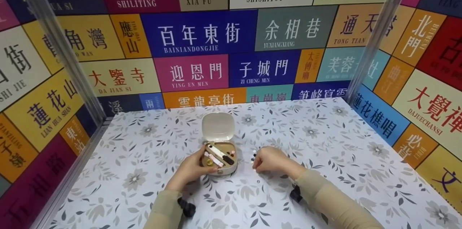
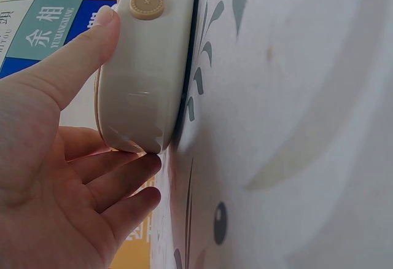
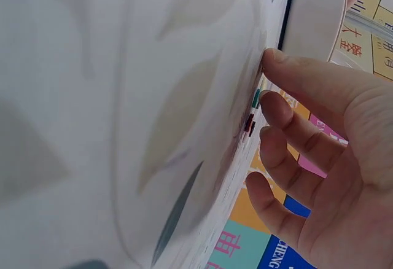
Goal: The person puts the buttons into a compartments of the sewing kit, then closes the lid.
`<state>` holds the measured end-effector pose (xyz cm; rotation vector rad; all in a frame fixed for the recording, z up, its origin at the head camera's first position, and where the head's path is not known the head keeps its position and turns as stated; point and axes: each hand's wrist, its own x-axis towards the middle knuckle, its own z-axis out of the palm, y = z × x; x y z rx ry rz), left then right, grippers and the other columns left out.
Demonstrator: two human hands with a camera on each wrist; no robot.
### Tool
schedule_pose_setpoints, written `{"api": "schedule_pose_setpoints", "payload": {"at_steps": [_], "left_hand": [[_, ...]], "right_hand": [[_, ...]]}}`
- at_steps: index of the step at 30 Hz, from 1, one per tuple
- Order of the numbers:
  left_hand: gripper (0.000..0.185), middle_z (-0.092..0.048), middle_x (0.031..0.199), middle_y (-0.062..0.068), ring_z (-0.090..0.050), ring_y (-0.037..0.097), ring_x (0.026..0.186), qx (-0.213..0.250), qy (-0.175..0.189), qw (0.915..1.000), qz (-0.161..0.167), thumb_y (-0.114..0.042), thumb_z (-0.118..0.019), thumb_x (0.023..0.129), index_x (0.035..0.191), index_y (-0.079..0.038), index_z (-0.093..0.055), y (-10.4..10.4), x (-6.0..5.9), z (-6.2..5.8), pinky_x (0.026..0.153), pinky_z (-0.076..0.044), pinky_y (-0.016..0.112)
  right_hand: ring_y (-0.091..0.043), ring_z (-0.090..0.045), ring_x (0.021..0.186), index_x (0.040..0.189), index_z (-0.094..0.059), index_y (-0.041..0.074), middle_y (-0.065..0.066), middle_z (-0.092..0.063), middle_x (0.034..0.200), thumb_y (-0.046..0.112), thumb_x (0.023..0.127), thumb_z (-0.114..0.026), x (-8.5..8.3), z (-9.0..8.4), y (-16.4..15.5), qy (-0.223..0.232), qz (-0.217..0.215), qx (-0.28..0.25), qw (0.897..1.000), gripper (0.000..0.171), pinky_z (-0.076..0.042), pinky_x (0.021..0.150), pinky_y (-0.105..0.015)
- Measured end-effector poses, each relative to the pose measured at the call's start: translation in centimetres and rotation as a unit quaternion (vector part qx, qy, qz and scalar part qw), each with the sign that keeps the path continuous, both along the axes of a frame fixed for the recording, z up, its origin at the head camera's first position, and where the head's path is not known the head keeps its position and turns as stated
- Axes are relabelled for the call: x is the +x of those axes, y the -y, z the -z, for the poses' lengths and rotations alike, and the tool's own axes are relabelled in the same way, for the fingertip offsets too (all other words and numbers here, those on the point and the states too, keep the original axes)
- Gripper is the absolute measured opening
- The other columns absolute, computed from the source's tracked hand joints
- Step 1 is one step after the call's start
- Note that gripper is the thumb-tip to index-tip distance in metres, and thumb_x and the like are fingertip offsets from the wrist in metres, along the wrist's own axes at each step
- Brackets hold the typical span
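A small cream box (image 1: 232, 170) with rounded corners stands on the table, its lid (image 1: 218, 127) raised at the back. In its tan inside lie a white stick with a dark end (image 1: 221, 154), a pink-and-white piece (image 1: 213, 159) and a round yellow piece (image 1: 210, 162). My left hand (image 1: 193, 166) holds the box by its front left corner, thumb along the front near a round tan button (image 2: 147, 3). To the right, my right hand (image 1: 272, 159) reaches down to the tabletop, fingers bent. Thumb and index tips stand apart beside small green and red pieces (image 3: 255, 99).
The table (image 1: 144, 157) has a white cover with grey leaves and flowers. Several tiny dark and white pieces (image 1: 254, 155) lie just left of the right hand. Panels of colourful place-name signs (image 1: 198, 34) rise at the back and both sides.
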<state>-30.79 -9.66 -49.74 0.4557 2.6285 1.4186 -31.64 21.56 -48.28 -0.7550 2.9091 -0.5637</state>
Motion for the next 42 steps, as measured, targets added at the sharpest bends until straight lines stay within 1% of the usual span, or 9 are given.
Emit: {"api": "schedule_pose_setpoints", "payload": {"at_steps": [6,10,17,21,26,28,35,38,42], "left_hand": [[0.108,-0.034,0.153,0.015,-0.036,0.033,0.137,0.001,0.006,1.0,-0.006,-0.042,-0.084,0.071,0.154,-0.007,-0.024,0.0,0.0,-0.1,0.113,-0.026,0.047],[0.108,-0.034,0.153,0.016,-0.034,0.034,0.138,-0.002,0.012,0.9999,-0.012,-0.043,-0.085,0.071,0.153,-0.008,-0.025,-0.1,0.0,-0.1,0.114,-0.024,0.049],[0.105,-0.04,0.149,0.018,-0.041,0.036,0.133,-0.04,-0.018,0.999,0.002,-0.046,-0.083,0.072,0.152,-0.004,-0.028,0.2,-0.2,0.1,0.109,-0.033,0.049],[0.106,-0.037,0.151,0.016,-0.038,0.035,0.135,-0.032,-0.007,0.9995,0.0,-0.046,-0.083,0.071,0.152,-0.006,-0.027,0.1,-0.2,0.1,0.112,-0.029,0.049],[0.108,-0.034,0.153,0.015,-0.034,0.034,0.137,-0.027,0.005,0.9996,-0.005,-0.047,-0.084,0.07,0.153,-0.008,-0.027,0.1,-0.3,0.1,0.114,-0.025,0.049],[0.108,-0.034,0.153,0.015,-0.034,0.034,0.138,-0.027,0.009,0.9996,-0.006,-0.047,-0.083,0.07,0.153,-0.008,-0.026,0.1,-0.3,0.1,0.114,-0.024,0.048],[0.107,-0.032,0.154,0.014,-0.032,0.033,0.139,-0.021,0.014,0.9997,-0.003,-0.046,-0.083,0.071,0.153,-0.007,-0.026,0.1,-0.3,0.1,0.114,-0.023,0.048],[0.106,-0.032,0.154,0.014,-0.032,0.032,0.139,-0.022,0.011,0.9997,-0.004,-0.044,-0.083,0.072,0.153,-0.008,-0.026,0.1,-0.2,0.1,0.115,-0.023,0.047],[0.106,-0.034,0.153,0.014,-0.035,0.032,0.138,-0.025,0.004,0.9997,-0.002,-0.044,-0.084,0.072,0.153,-0.008,-0.026,0.2,-0.2,0.1,0.114,-0.026,0.047]], "right_hand": [[-0.005,-0.055,0.062,0.071,-0.074,0.024,0.019,-0.061,0.065,0.016,0.068,-0.078,-0.3,0.1,-0.1,-0.003,-0.009,-0.006,1.0,0.009,-0.049,0.062,-0.027],[-0.006,-0.056,0.061,0.071,-0.073,0.022,0.018,-0.062,0.065,0.017,0.071,-0.079,-0.4,0.2,-0.3,0.012,-0.003,-0.031,0.999,0.008,-0.05,0.062,-0.029],[-0.009,-0.057,0.065,0.074,-0.074,0.016,0.015,-0.064,0.068,0.015,0.074,-0.079,-0.4,0.2,-0.8,0.028,0.0,-0.077,0.997,0.005,-0.05,0.067,-0.031],[-0.008,-0.057,0.062,0.074,-0.075,0.016,0.012,-0.065,0.068,0.013,0.075,-0.079,-0.7,-0.2,-1.1,0.032,0.002,-0.094,0.995,0.006,-0.05,0.063,-0.029],[-0.008,-0.059,0.058,0.076,-0.075,0.012,0.009,-0.066,0.069,0.012,0.076,-0.078,-1.0,-0.6,-1.4,0.042,0.005,-0.118,0.992,0.003,-0.051,0.057,-0.027],[-0.01,-0.06,0.058,0.077,-0.075,0.011,0.009,-0.066,0.069,0.013,0.076,-0.077,-1.1,-0.6,-1.5,0.047,0.012,-0.124,0.991,0.003,-0.051,0.055,-0.026],[-0.03,-0.066,0.064,0.076,-0.074,0.012,0.005,-0.066,0.067,0.01,0.079,-0.077,-1.1,-0.5,-1.6,0.072,0.035,-0.151,0.985,0.005,-0.051,0.051,-0.029],[-0.029,-0.065,0.062,0.075,-0.073,0.014,0.005,-0.066,0.067,0.011,0.079,-0.078,-1.2,-0.5,-1.6,0.073,0.04,-0.16,0.984,0.007,-0.05,0.049,-0.028],[-0.02,-0.062,0.058,0.074,-0.072,0.014,0.005,-0.065,0.066,0.011,0.079,-0.079,-1.4,-0.4,-1.7,0.069,0.04,-0.168,0.983,0.008,-0.048,0.048,-0.026]]}}
